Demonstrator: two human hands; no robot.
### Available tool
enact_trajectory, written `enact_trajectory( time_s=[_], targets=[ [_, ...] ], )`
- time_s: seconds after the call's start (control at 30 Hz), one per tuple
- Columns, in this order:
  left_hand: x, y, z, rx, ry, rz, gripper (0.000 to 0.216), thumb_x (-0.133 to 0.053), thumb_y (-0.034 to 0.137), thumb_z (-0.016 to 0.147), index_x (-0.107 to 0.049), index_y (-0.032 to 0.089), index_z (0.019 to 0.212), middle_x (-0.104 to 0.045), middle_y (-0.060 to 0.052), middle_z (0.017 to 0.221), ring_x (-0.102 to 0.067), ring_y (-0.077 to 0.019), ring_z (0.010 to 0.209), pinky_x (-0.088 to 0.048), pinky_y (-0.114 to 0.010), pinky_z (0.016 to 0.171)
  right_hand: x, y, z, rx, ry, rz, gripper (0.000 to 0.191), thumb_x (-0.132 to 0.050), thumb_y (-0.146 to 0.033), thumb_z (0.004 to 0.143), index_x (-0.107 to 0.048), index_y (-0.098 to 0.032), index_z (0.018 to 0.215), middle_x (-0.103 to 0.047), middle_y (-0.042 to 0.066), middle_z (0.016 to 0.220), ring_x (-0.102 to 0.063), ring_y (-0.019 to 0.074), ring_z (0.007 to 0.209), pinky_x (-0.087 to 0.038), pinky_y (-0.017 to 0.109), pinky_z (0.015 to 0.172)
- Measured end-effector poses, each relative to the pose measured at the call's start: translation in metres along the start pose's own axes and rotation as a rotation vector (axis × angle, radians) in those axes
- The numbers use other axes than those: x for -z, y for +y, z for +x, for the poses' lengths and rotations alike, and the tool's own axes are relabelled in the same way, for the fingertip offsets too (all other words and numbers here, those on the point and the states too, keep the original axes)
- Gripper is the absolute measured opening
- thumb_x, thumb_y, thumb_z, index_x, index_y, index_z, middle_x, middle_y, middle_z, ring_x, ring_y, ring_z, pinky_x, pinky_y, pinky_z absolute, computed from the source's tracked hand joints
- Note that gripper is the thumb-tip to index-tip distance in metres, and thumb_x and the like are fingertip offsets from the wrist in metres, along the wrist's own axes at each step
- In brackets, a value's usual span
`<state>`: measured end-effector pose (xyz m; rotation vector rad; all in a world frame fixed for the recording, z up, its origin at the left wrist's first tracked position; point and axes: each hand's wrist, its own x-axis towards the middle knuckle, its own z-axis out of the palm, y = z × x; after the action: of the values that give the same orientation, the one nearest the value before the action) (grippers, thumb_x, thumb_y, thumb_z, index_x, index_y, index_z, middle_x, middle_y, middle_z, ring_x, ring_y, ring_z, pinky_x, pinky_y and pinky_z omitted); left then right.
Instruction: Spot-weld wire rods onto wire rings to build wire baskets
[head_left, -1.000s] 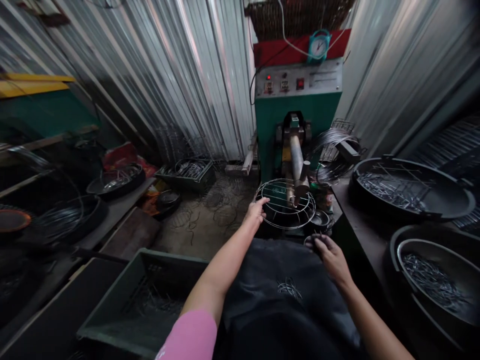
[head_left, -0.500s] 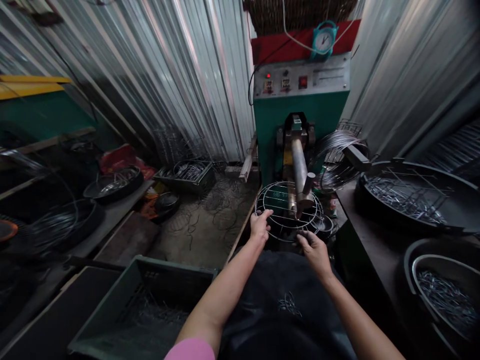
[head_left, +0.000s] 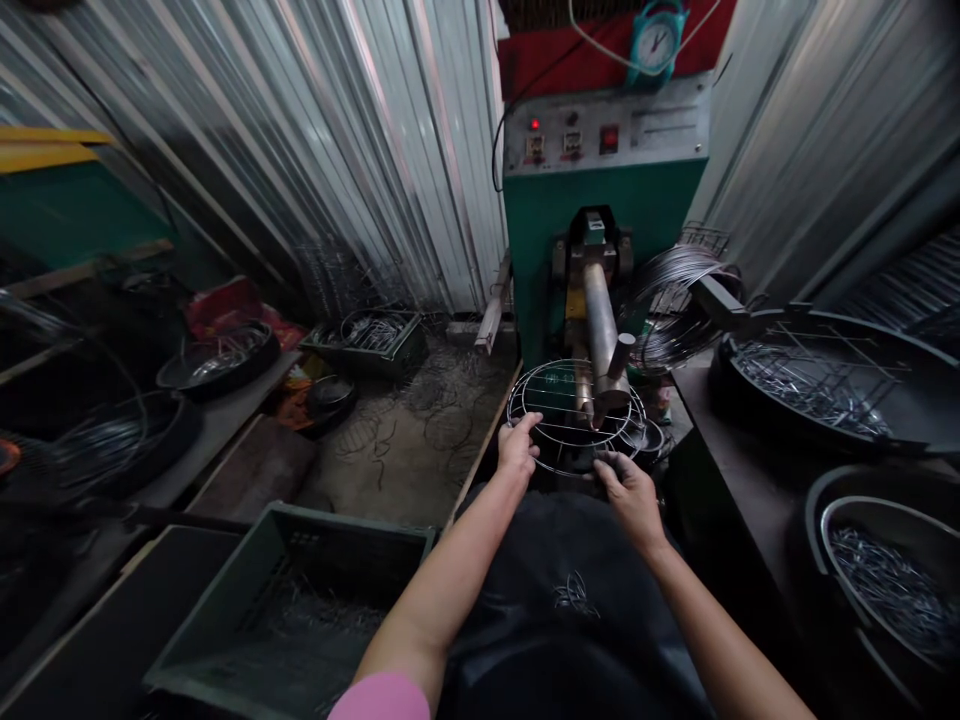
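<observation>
A round wire rack lies flat under the metal arm of a green machine. My left hand grips the rack's near-left rim with its fingers curled over the wire. My right hand is closed at the rack's near-right rim, pinching the wire there. A dark cloth covers my lap below both forearms.
Black pans of short wire pieces stand on the bench at the right, one more pan nearer. A coil of wire hangs beside the machine. A green crate sits at my lower left. Corrugated metal walls surround the space.
My right hand has come up from my lap to the rack's near-right rim. My left hand stays on the left rim. The view has shifted slightly closer to the machine.
</observation>
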<state>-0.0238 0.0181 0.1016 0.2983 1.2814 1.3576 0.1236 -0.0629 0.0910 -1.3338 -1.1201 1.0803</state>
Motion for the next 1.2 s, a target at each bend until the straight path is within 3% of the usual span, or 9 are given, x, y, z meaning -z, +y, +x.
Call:
enact_trajectory(
  time_s=[0.33,0.5,0.73,1.2],
  targets=[
    [0.012,-0.01,-0.009,-0.043,0.02,-0.075,0.044,-0.072,0.024,0.047,-0.036,0.021,0.071,-0.027,0.012,0.051,-0.02,-0.0012,0.038,-0.012,-0.016,0.034,-0.002,0.006,-0.008,0.044,0.048,-0.049,0.038,-0.058,-0.054,0.073,-0.059,-0.019,0.086,-0.065,0.006,0.077,-0.064,0.0214,0.068,-0.051,0.03,0.063],
    [0.007,-0.008,-0.01,-0.064,0.04,-0.082,0.045,-0.073,0.024,0.048,-0.036,0.02,0.072,-0.031,0.011,0.053,-0.023,-0.0009,0.038,-0.013,-0.016,0.034,-0.004,0.005,-0.006,0.063,0.095,-0.071,0.039,-0.057,-0.055,0.073,-0.059,-0.019,0.086,-0.066,0.006,0.075,-0.064,0.0215,0.068,-0.051,0.032,0.064],
    [0.003,-0.007,-0.005,-0.038,0.045,-0.05,0.043,-0.074,0.026,0.05,-0.036,0.02,0.068,-0.023,0.013,0.048,-0.018,-0.0005,0.035,-0.011,-0.016,0.033,-0.005,0.004,-0.004,0.088,0.104,-0.056,0.039,-0.058,-0.055,0.073,-0.059,-0.018,0.087,-0.066,0.005,0.077,-0.065,0.0197,0.066,-0.051,0.03,0.063],
    [0.002,-0.008,-0.007,-0.06,0.077,-0.003,0.043,-0.077,0.03,0.049,-0.04,0.018,0.068,-0.031,0.011,0.05,-0.027,-0.0011,0.036,-0.016,-0.015,0.032,-0.006,-0.006,-0.007,0.119,0.137,-0.132,0.035,-0.054,-0.052,0.073,-0.059,-0.019,0.085,-0.068,0.005,0.075,-0.064,0.0197,0.066,-0.05,0.031,0.065]
  ],
)
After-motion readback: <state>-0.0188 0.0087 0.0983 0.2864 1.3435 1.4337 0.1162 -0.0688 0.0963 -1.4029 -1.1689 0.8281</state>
